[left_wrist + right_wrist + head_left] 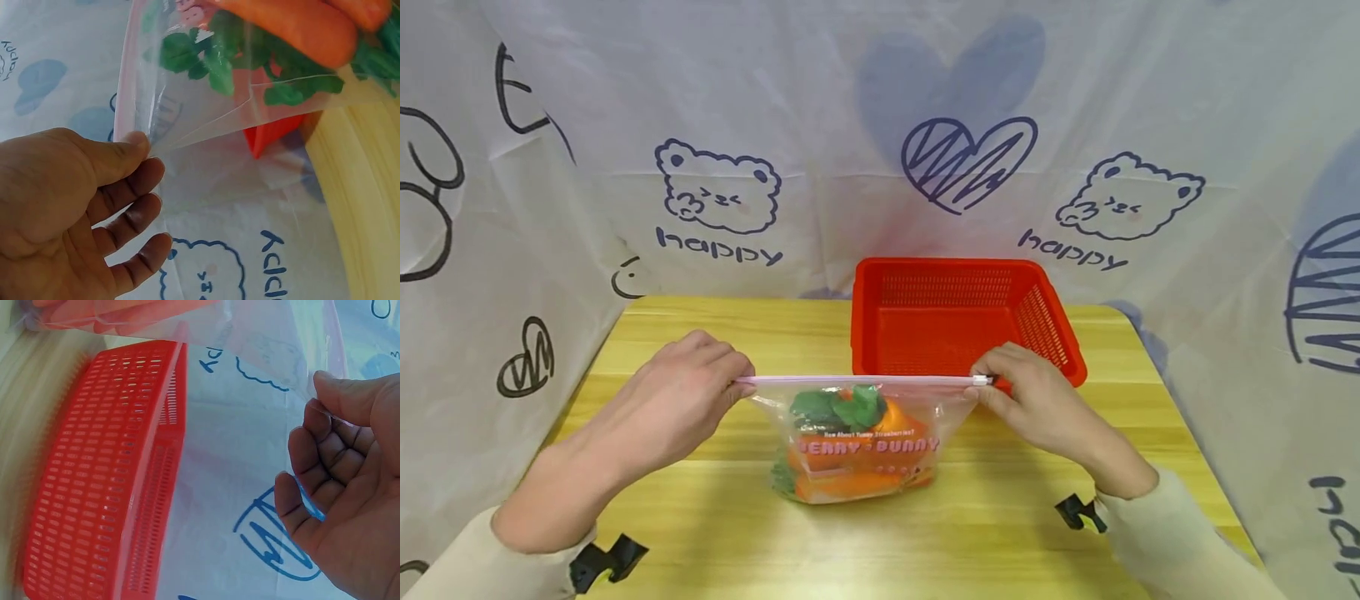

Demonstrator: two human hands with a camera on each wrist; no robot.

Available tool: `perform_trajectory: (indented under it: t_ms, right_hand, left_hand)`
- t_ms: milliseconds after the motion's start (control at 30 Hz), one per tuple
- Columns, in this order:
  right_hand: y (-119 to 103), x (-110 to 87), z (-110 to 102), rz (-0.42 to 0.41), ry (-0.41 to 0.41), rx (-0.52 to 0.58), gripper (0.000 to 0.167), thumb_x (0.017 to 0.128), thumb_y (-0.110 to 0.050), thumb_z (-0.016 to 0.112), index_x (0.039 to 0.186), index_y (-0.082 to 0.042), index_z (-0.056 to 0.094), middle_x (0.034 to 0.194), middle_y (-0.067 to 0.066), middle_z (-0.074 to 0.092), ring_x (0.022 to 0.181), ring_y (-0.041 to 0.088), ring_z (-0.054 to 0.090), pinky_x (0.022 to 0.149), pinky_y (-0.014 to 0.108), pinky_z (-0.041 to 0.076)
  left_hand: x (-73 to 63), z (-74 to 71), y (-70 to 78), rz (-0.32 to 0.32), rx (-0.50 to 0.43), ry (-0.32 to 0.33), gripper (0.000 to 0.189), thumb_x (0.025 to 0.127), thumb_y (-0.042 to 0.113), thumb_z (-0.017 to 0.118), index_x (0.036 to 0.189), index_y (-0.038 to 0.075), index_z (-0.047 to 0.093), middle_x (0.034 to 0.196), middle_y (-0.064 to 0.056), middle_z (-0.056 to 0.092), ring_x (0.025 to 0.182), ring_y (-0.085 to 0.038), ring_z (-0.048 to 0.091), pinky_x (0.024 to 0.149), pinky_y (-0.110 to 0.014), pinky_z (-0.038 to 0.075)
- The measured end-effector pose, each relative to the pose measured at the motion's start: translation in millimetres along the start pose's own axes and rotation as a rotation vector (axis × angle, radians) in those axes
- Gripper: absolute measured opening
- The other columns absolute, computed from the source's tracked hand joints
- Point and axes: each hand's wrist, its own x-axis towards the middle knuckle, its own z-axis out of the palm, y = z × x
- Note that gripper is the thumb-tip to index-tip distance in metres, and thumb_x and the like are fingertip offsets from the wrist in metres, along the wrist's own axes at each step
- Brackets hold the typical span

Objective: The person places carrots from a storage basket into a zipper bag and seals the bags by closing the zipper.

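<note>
A clear zip bag [857, 446] with pink lettering hangs upright between the two hands, its pink top strip stretched straight. Orange carrots [300, 28] and green leafy pieces [838, 408] fill it. My left hand [688, 396] pinches the strip's left corner between thumb and forefinger; in the left wrist view its other fingers are loosely bent. At the opposite corner my right hand [1030, 400] pinches the bag beside the white slider [981, 380]. The right wrist view shows that thumb and forefinger meeting on the clear plastic.
A red perforated plastic basket [865, 325] stands on the wood-grain table [760, 542], behind the bag and to the right. White cloth [842, 225] printed with bears and hearts hangs behind and at both sides of the table.
</note>
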Motion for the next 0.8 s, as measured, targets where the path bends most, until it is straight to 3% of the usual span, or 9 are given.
perform_trajectory:
  t_ms: [167, 400, 667, 800]
  right_hand:
    - [0.9, 0.0, -1.2, 0.02, 0.006, -0.005, 0.009, 0.095, -0.015, 0.077, 0.101, -0.014, 0.071, 0.098, -0.003, 0.068, 0.092, 0.016, 0.059, 0.082, 0.037, 0.055]
    - [2.1, -1.4, -1.4, 0.063, 0.029, 0.025, 0.01, 0.092, -0.015, 0.081, 0.098, -0.012, 0.072, 0.095, -0.002, 0.069, 0.089, 0.016, 0.059, 0.079, 0.036, 0.055]
    - [-0.1, -2.2, -2.8, 0.041, 0.033, 0.001, 0.009, 0.093, -0.013, 0.079, 0.1, -0.012, 0.073, 0.096, -0.002, 0.07, 0.092, 0.018, 0.06, 0.083, 0.039, 0.055]
    - [-3.1, -1.6, -4.6, 0.041, 0.032, -0.02, 0.008, 0.095, -0.011, 0.077, 0.102, -0.011, 0.073, 0.099, 0.0, 0.07, 0.093, 0.02, 0.06, 0.084, 0.04, 0.055]
  left_hand:
    - [6.0, -2.7, 0.1, 0.028, 0.043, 0.0, 0.006, 0.094, 0.013, 0.075, 0.094, 0.008, 0.072, 0.089, -0.002, 0.073, 0.09, -0.025, 0.064, 0.078, -0.042, 0.054]
    - [15.5, -9.4, 2.6, 0.006, 0.108, -0.092, 0.009, 0.094, 0.015, 0.076, 0.091, 0.008, 0.071, 0.087, -0.003, 0.072, 0.088, -0.028, 0.064, 0.073, -0.041, 0.054]
    - [29.4, -17.3, 6.3, -0.073, 0.158, -0.276, 0.012, 0.092, 0.016, 0.08, 0.088, 0.01, 0.07, 0.084, 0.0, 0.069, 0.077, -0.025, 0.059, 0.068, -0.042, 0.053]
    - [44.4, -26.3, 18.8, -0.17, 0.145, -0.408, 0.028, 0.088, 0.018, 0.083, 0.109, 0.003, 0.072, 0.101, -0.009, 0.071, 0.088, -0.032, 0.061, 0.076, -0.05, 0.055]
